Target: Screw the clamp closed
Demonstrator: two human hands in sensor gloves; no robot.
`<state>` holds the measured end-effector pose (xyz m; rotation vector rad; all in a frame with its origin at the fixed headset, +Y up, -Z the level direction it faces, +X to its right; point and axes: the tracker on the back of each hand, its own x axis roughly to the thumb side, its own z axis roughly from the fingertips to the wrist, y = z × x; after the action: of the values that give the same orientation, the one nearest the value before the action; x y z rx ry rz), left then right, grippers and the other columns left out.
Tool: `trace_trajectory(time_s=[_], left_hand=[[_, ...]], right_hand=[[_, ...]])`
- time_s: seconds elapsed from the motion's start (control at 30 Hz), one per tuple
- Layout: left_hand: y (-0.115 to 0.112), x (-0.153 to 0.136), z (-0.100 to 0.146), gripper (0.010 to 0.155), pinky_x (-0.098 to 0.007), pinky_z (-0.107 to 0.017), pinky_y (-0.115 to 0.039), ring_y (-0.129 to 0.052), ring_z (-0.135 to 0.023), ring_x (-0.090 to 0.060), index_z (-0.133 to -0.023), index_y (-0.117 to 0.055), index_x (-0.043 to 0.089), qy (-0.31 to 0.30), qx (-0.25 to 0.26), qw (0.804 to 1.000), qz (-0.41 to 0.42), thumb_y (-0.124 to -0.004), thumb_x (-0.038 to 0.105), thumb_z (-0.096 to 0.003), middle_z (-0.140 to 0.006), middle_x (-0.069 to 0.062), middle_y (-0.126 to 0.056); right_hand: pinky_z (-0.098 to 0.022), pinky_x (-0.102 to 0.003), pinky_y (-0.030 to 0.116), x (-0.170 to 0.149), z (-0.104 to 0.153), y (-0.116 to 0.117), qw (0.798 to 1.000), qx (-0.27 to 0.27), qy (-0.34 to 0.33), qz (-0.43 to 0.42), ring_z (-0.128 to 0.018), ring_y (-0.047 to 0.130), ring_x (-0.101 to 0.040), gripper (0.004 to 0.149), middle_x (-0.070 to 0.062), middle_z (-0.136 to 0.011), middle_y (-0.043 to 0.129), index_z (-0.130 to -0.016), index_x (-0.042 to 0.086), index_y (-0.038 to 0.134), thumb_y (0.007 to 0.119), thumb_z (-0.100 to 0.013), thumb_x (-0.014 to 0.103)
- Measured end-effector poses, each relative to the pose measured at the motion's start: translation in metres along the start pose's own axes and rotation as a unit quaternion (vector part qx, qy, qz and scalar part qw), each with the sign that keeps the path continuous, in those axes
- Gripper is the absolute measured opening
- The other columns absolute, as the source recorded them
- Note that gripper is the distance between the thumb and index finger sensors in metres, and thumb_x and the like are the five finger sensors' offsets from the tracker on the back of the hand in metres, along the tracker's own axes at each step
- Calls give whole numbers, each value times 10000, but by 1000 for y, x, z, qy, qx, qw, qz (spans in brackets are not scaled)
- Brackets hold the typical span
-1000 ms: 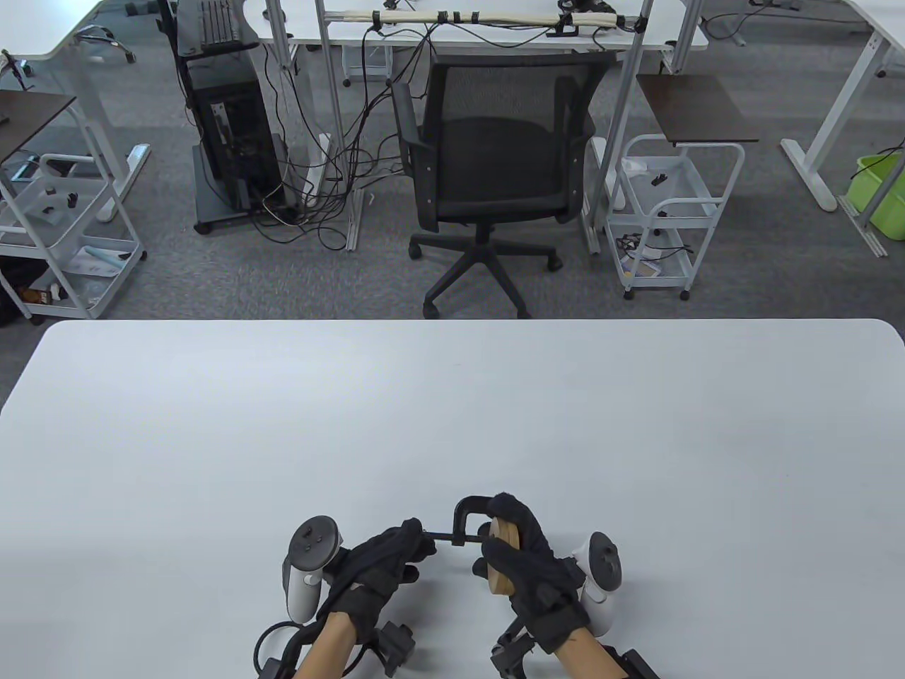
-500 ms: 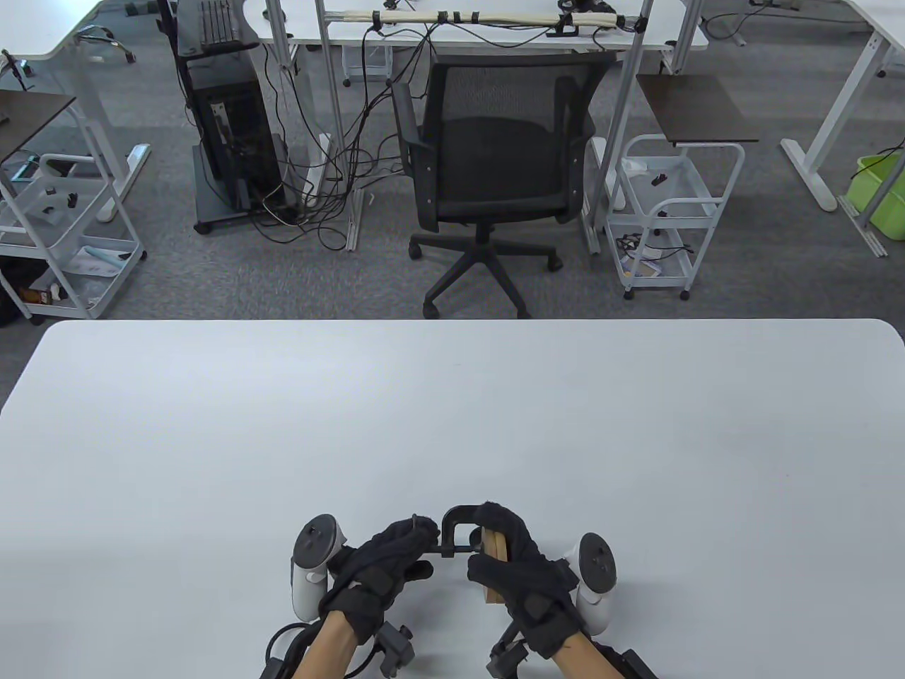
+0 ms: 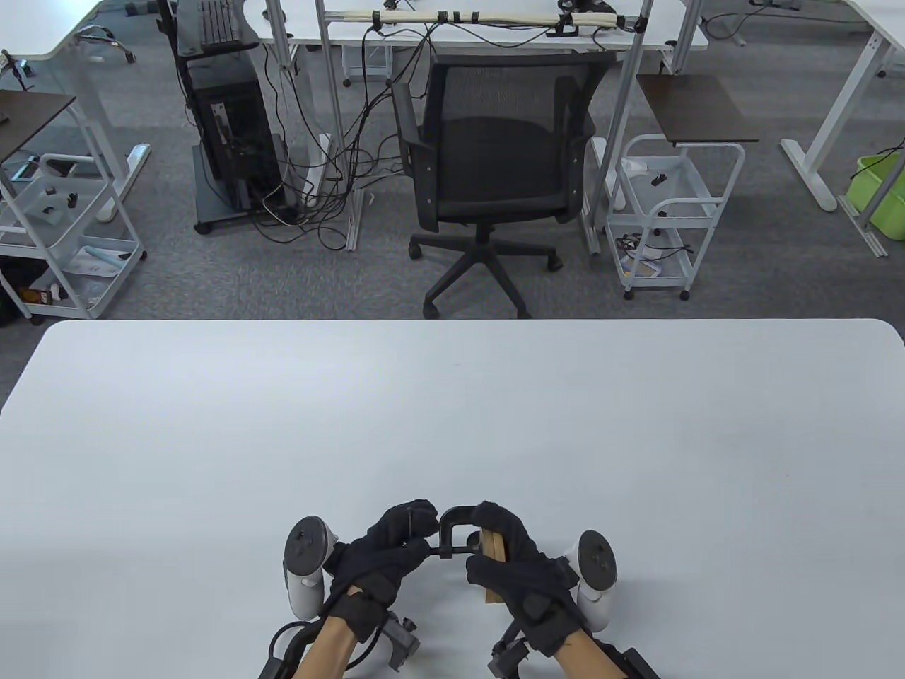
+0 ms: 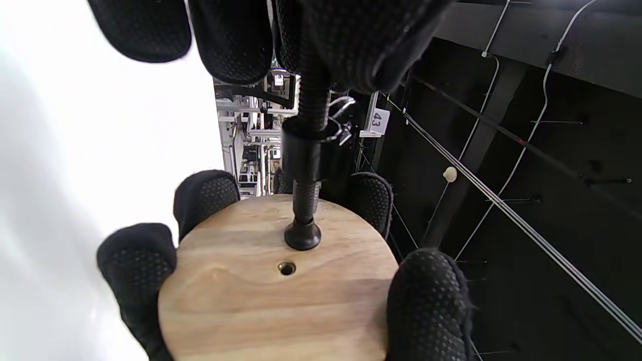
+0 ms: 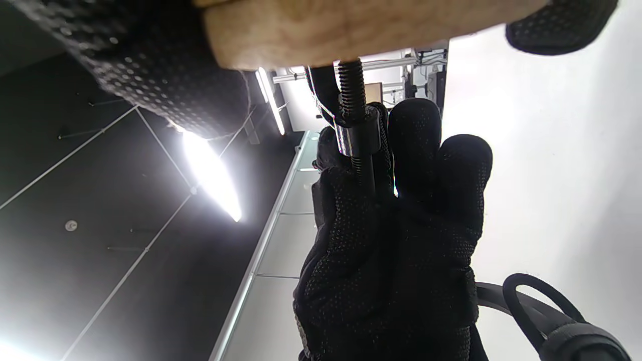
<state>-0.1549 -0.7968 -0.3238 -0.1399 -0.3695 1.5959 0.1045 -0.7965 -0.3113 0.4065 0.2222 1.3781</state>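
Observation:
A black C-clamp point(image 3: 452, 520) is held just above the white table point(image 3: 452, 424) near its front edge. A round wooden disc point(image 3: 493, 569) sits in the clamp's mouth. My right hand point(image 3: 520, 566) grips the disc and the clamp frame. My left hand point(image 3: 396, 544) grips the handle end of the clamp's screw point(image 3: 449, 552). In the left wrist view the threaded screw point(image 4: 307, 150) runs through the frame's nut and its round foot point(image 4: 302, 235) touches the disc's face point(image 4: 281, 296). In the right wrist view the screw point(image 5: 353, 115) meets the disc's edge point(image 5: 351, 25).
A black office chair point(image 3: 488, 163) stands beyond the table's far edge, with white carts point(image 3: 664, 212) and cables on the floor. The wide table surface stretches ahead and to both sides of the hands.
My left hand has turned on the screw handle, its fingers rising over it and moving closer to the clamp frame. The clamp and disc have shifted slightly left and toward me.

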Motion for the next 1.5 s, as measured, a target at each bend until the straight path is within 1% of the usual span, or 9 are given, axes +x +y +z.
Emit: trace_trajectory(time_s=[0.17,0.23,0.53,0.67,0.83,0.93,1.0,1.17,1.5], left_hand=[[-1,3,-3,519,-633,-637,-649,-635,-980,-472,-1019,-624,221,-16,-32,996,-84,-761,395,-550,-1119,-131,-592],[1,2,-4,611,-634,-638,-645,-621,-982,-485,-1069,-576,193,-7,-50,993,-106,-755,468,-553,-1118,-166,-587],[16,12,1,794,-696,-617,-595,-563,-977,-550,-1113,-528,127,-24,1,985,-172,-775,579,-509,-1125,-247,-538],[26,33,-3,793,-702,-614,-593,-554,-983,-555,-1113,-540,137,-40,3,960,-278,-764,594,-505,-1130,-249,-533],[53,45,0,793,-703,-615,-599,-559,-989,-545,-1110,-549,159,-61,35,907,-415,-759,610,-493,-1133,-241,-539],[68,31,5,798,-699,-608,-609,-568,-985,-545,-1114,-549,165,-56,42,907,-416,-763,613,-489,-1131,-241,-544],[74,29,6,803,-725,-609,-573,-529,-991,-566,-1120,-543,151,-33,14,910,-413,-778,589,-489,-1138,-264,-516],[83,38,11,811,-725,-608,-579,-533,-997,-559,-1127,-530,177,-50,31,879,-472,-761,616,-485,-1147,-251,-511],[80,35,11,808,-744,-616,-552,-487,-1016,-571,-1141,-514,188,-33,-3,884,-467,-743,617,-496,-1169,-255,-464]], right_hand=[[-492,-737,662,-3,0,-2,999,-5,16,-32,-862,521,-614,777,-64,-1128,445,-1066,186,562,950,-467,494],[-490,-752,650,1,0,-3,1000,-14,2,-15,-864,525,-615,779,-66,-1124,458,-1063,187,574,959,-456,488],[-495,-777,625,7,3,-6,999,-27,-22,5,-873,531,-611,777,-64,-1122,466,-1061,196,580,957,-451,495],[-497,-798,595,7,2,-8,999,-33,-22,9,-876,528,-618,774,-72,-1120,468,-1060,190,582,956,-452,492],[-504,-830,528,4,1,-12,998,-47,-20,32,-875,558,-642,777,-118,-1109,489,-1052,175,601,959,-440,491],[-527,-815,529,2,0,-13,998,-46,-21,24,-881,566,-647,777,-139,-1106,490,-1052,169,603,960,-442,491],[-532,-811,530,1,-1,-13,997,-59,-19,34,-879,570,-648,775,-145,-1101,498,-1048,164,613,963,-436,487],[-544,-790,546,-1,-5,-12,994,-76,-11,74,-865,583,-660,778,-193,-1083,497,-1043,143,615,956,-436,490],[-528,-747,625,0,-32,-13,963,-130,44,233,-823,674,-660,776,-264,-1036,554,-1015,102,654,963,-422,496]])
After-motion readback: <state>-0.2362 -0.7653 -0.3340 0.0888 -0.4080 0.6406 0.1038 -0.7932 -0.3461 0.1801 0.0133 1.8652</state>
